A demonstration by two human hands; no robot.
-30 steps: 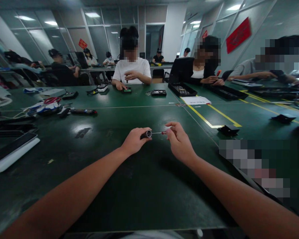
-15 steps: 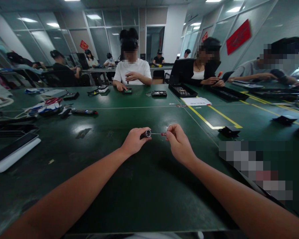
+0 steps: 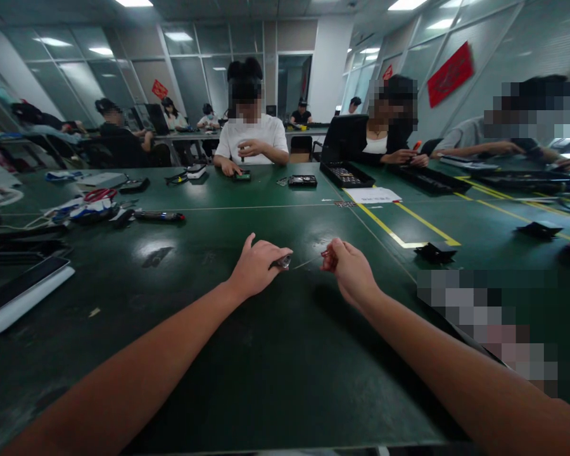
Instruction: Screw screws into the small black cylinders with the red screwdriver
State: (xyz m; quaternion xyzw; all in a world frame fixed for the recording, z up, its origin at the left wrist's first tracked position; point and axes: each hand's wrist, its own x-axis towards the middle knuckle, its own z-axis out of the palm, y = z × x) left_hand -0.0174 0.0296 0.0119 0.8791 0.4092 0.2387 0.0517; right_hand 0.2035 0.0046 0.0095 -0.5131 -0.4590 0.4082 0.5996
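Between the thumb and fingers of my left hand [image 3: 253,267] is a short dark cylinder [image 3: 284,260] with a round silvery end, perhaps a flashlight head. Most of its body is hidden by the hand. My right hand [image 3: 351,267] is closed on a thin screwdriver [image 3: 323,254] with a red handle. Its slim metal shaft points left and slightly down, and the tip sits just right of the cylinder, seemingly apart from it. Both hands are over the middle of the green table [image 3: 266,367].
On the left lie a black-and-white device [image 3: 28,297], a dark pen-like tool [image 3: 159,216] and red-handled scissors [image 3: 101,194]. Black brackets [image 3: 436,253] stand at the right, near a blurred-out patch [image 3: 484,329]. Across the table a person in white [image 3: 251,139] works with a screwdriver.
The screwdriver tip has come away from the cylinder's end, and its shaft now slants downward. The cylinder has turned in my left hand, where one finger has lifted.
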